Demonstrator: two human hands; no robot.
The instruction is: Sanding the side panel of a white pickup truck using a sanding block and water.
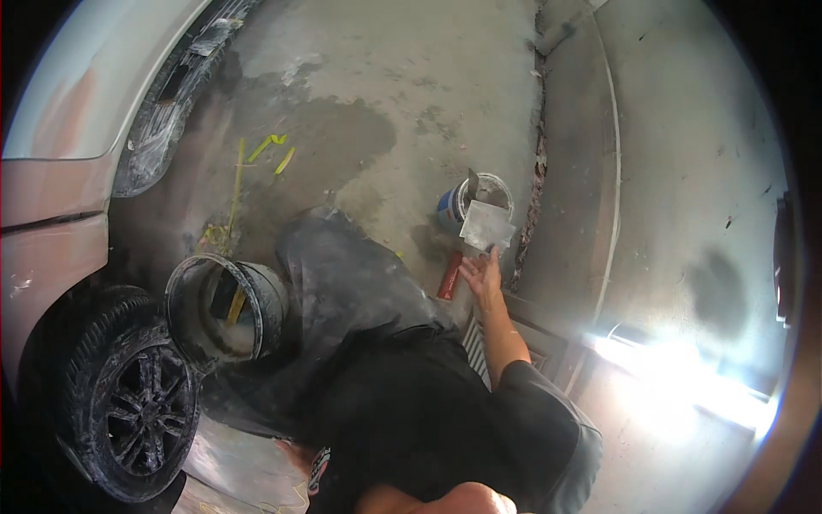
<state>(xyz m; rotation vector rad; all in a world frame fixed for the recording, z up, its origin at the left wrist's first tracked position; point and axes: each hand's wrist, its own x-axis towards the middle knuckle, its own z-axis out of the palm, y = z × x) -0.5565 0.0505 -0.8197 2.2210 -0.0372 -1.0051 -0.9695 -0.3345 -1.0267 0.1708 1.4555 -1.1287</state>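
Observation:
My right hand (482, 272) reaches out at the right of centre, fingers apart and one fingertip at the near edge of a thin grey-white flat plate (488, 225). I cannot tell whether it touches the plate. The plate lies over the near rim of a white and blue tub (448, 206). A dark-bladed putty knife (472, 186) stands in the tub. Close to my fingers, a red block-like bar (449, 276) lies on the floor. Of my left hand (295, 455) only a bit of skin shows beside my shirt; its fingers are hidden.
At the left are a car's body panel (60, 193) with sanded patches and a dusty wheel (141, 403). A bucket (270, 295) holding a dark and yellow object stands beside my leg. Yellow tape strips (236, 193) lie on the floor. A wall (685, 171) and bright lamp (676, 377) are right.

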